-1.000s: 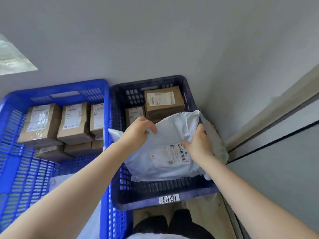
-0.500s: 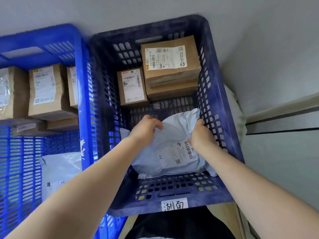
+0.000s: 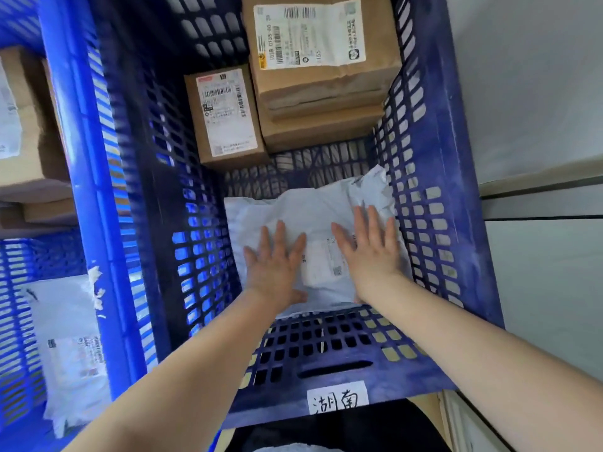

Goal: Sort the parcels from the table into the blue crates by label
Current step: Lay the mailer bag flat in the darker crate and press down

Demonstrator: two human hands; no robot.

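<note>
Both hands flat now: my left hand [image 3: 275,261] and right hand [image 3: 370,252] have let go of the grey mailer bag [image 3: 313,220] edges they pinched a second ago, fingers spread, pressing it down. Mailer sits on the floor of the dark blue crate [image 3: 456,288], near end, just short of the two cardboard boxes [image 3: 323,89] at its far end. I judge this parcel placed; next one from the table.
</note>
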